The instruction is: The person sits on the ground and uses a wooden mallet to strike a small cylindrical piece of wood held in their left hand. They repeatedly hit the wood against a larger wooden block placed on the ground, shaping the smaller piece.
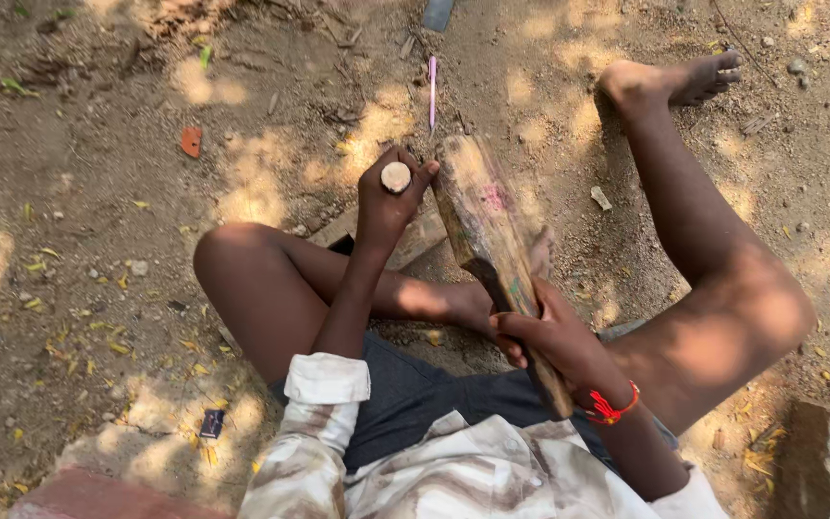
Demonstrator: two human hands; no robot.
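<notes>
While I look down through the head camera, I see my left hand point(388, 197) wrapped tightly around a short upright wooden peg point(396, 177), whose round pale cut end shows at the top of the fist. My right hand point(542, 332) is clenched around the narrow handle of a flat wooden bat point(480, 216), and the bat's broad worn face, with faint pink and green marks on it, leans forward so its far end sits just beside the peg and the left fingers. Whether bat and peg actually touch I cannot tell. A red thread bracelet point(610, 407) circles my right wrist. I sit on bare dirt ground point(98, 192) with one leg folded and the other stretched out to the right. A thin pink stick point(432, 88) lies on the dirt beyond the peg, an orange shard point(190, 140) lies farther left, and a small dark wrapper point(211, 423) lies near my left knee. No container of any kind shows here.
</notes>
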